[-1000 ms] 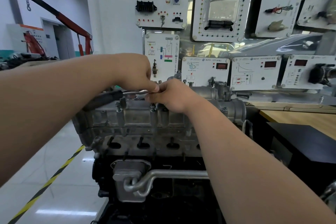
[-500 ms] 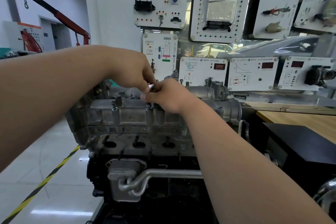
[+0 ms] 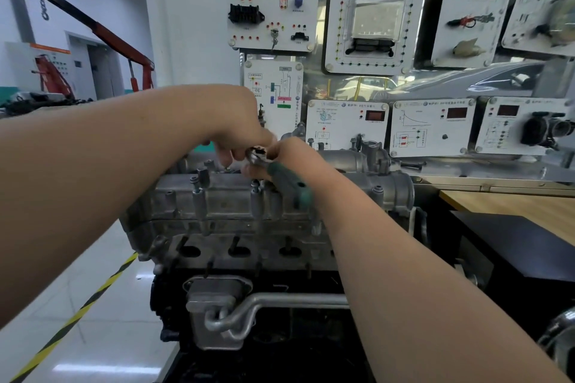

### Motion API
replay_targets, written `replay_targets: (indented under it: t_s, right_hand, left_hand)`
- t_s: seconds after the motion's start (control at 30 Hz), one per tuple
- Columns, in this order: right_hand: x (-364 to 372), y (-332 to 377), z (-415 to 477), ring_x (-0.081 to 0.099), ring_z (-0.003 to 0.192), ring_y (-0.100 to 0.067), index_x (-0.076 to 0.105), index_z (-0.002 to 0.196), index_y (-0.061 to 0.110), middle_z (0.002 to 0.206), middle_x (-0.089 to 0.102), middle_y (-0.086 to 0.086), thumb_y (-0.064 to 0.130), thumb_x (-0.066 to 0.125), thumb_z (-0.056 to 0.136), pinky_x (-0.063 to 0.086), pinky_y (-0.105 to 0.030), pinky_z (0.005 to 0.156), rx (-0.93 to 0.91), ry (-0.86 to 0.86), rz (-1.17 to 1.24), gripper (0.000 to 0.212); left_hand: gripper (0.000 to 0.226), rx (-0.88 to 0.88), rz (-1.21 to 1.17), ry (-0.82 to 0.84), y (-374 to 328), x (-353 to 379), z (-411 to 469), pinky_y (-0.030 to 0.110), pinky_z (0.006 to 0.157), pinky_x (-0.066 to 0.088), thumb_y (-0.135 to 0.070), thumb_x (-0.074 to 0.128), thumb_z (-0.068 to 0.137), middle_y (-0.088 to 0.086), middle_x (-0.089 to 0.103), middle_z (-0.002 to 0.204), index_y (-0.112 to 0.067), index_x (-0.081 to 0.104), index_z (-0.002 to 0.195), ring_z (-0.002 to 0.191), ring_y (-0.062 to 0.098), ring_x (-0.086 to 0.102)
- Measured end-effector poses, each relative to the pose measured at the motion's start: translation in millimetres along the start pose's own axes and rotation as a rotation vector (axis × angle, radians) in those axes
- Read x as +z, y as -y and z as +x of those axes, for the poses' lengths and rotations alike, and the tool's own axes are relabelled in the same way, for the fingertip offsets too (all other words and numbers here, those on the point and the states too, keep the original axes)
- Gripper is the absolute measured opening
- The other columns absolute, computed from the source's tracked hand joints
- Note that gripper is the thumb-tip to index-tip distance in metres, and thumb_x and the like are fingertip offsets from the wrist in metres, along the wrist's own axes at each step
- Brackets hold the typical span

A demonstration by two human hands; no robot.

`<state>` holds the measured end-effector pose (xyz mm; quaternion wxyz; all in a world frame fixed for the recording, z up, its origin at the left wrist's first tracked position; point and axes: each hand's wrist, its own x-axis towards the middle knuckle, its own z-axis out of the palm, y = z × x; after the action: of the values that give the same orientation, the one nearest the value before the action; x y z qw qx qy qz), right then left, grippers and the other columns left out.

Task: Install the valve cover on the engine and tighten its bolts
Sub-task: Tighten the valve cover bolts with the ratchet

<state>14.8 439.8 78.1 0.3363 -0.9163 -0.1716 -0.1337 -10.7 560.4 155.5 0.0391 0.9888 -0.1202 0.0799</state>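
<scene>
The valve cover [image 3: 227,205] sits on top of the engine [image 3: 217,246], where a person works over its upper edge with both hands. The left hand [image 3: 239,130] pinches the head of a ratchet [image 3: 287,185], and the right hand [image 3: 292,155] curls its fingers beneath that head. The green handle, pointing left a second ago, now lies across the right wrist.

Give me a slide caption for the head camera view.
The left hand and right hand hold a green-handled ratchet by its head atop the valve cover, display panels behind.
</scene>
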Motion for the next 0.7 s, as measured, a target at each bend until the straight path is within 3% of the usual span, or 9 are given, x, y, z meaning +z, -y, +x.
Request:
replay_targets:
  t_s: [0.07,0.13,0.23,0.33,0.47,0.57,0.63,0.7]
  right_hand:
    - [0,0,0,0.051,0.062,-0.015,0.061,0.075,0.010,0.066,0.055,0.002,0.014,0.059,0.091,0.040,-0.015,0.049,0.014,-0.020,-0.026,0.017]
    - [0,-1,-3,0.046,0.050,-0.012,0.058,0.061,0.012,0.055,0.054,0.001,0.013,0.059,0.088,0.033,-0.013,0.039,0.007,-0.026,0.002,0.026]
    - [3,0,-5,0.048,0.050,-0.012,0.069,0.068,0.009,0.058,0.060,-0.003,0.028,0.073,0.082,0.042,-0.022,0.053,0.004,-0.018,0.100,0.024]
    - [5,0,-6,0.054,0.055,-0.012,0.070,0.072,0.016,0.063,0.063,-0.001,0.035,0.072,0.085,0.048,-0.028,0.061,-0.008,-0.015,0.096,0.023]
    - [-1,1,-10,0.055,0.060,-0.015,0.065,0.067,0.021,0.070,0.065,-0.006,0.033,0.068,0.088,0.045,-0.027,0.061,-0.024,0.007,0.093,0.025]
    - [2,2,-8,0.048,0.055,-0.013,0.060,0.059,0.023,0.061,0.058,-0.001,0.032,0.070,0.087,0.039,-0.026,0.055,-0.014,-0.021,0.080,0.031]
    - [2,3,-7,0.045,0.049,-0.010,0.056,0.055,0.023,0.052,0.051,0.004,0.027,0.070,0.086,0.035,-0.022,0.048,-0.008,-0.027,0.048,0.034]
    - [1,3,-7,0.047,0.054,-0.014,0.056,0.056,0.018,0.051,0.050,0.004,0.020,0.064,0.087,0.033,-0.021,0.044,-0.016,-0.021,-0.024,0.033]
  left_hand:
    - [0.048,-0.028,0.000,0.103,-3,-1,-3,0.033,0.076,0.053,-0.053,0.049,0.091,-0.008,0.067,0.051,-0.012,0.063,0.073,0.056,0.010,0.069]
    - [0.044,-0.011,0.086,0.123,-4,0,-3,0.032,0.072,0.050,-0.051,0.052,0.090,-0.008,0.065,0.048,-0.013,0.063,0.070,0.062,0.011,0.067]
    - [0.029,0.097,0.238,0.074,-1,-2,-3,0.028,0.067,0.047,-0.042,0.062,0.085,-0.005,0.070,0.073,-0.014,0.070,0.085,0.077,0.013,0.062]
    - [0.027,0.228,0.332,0.060,7,-4,-6,0.027,0.081,0.045,-0.027,0.061,0.088,-0.007,0.065,0.104,-0.024,0.065,0.115,0.093,0.012,0.058]
    - [0.035,0.285,0.254,0.076,15,-2,-11,0.027,0.090,0.043,-0.022,0.059,0.091,-0.010,0.063,0.112,-0.026,0.059,0.126,0.100,0.010,0.056]
    - [0.028,0.205,0.251,0.049,14,-2,-10,0.023,0.071,0.041,-0.036,0.057,0.090,-0.010,0.062,0.091,-0.021,0.066,0.112,0.080,0.008,0.055]
    - [0.035,0.133,0.221,0.037,7,1,-6,0.021,0.054,0.035,-0.044,0.053,0.090,-0.007,0.066,0.069,-0.016,0.072,0.083,0.059,0.003,0.053]
    - [0.047,0.114,0.244,0.020,-2,6,-4,0.019,0.043,0.031,-0.046,0.049,0.092,-0.003,0.061,0.050,-0.015,0.063,0.059,0.043,0.002,0.048]
